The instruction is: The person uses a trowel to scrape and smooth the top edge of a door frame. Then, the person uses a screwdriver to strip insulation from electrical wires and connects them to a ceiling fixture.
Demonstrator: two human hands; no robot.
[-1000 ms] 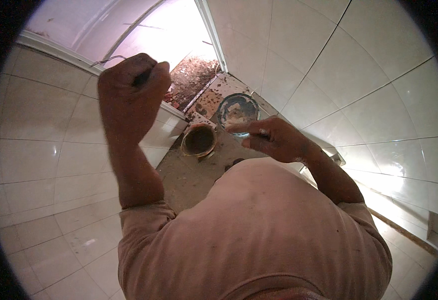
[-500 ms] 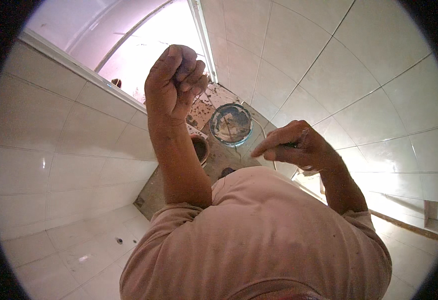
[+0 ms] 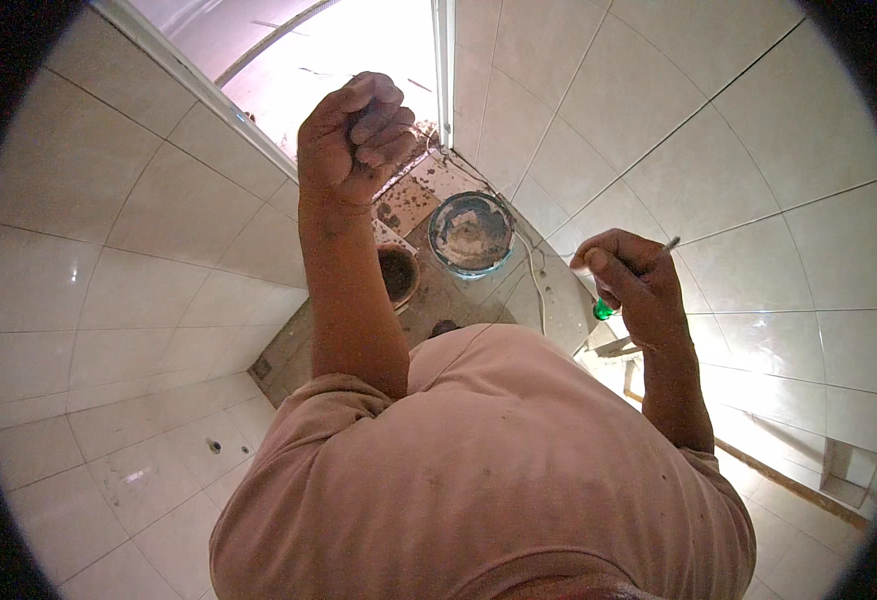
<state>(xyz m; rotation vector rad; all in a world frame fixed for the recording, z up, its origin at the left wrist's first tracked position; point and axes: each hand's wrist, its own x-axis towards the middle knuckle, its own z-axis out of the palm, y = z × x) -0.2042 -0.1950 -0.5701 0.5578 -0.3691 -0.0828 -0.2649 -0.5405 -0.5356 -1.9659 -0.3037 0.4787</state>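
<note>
Fingers [image 3: 598,245] of the right hand [image 3: 636,288] are curled around a slim tool [image 3: 671,243], most of which is hidden inside the grip. Its long axis runs diagonally, with the thin grey tip out past the knuckles, pointing up and right toward the right-hand tiled wall [image 3: 728,160]. The green end [image 3: 602,309] shows below the fingers, pointing down and left. The left hand [image 3: 358,130] is raised in a loose fist, palm side partly in view; whether anything is inside it I cannot tell.

Half a second ago the right hand was a little further left, its fingers stretched leftward, and neither end of the tool could be made out. It has since turned upright, knuckles up. The left fist has kept nearly the same pose.

The two hands are well apart. The tool sits wholly on the right hand's side, lower in view than the left fist.

Between the hands, on the floor, stands a round dark tub [image 3: 473,273] with pale material inside. Near it is a brownish bowl [image 3: 415,285], partly covered by the left forearm [image 3: 351,300]. A pale cable [image 3: 540,290] curves along the floor right of the tub. Beyond lie dirt-spotted tiles [image 3: 408,200] and a bright doorway [image 3: 368,45].
</note>
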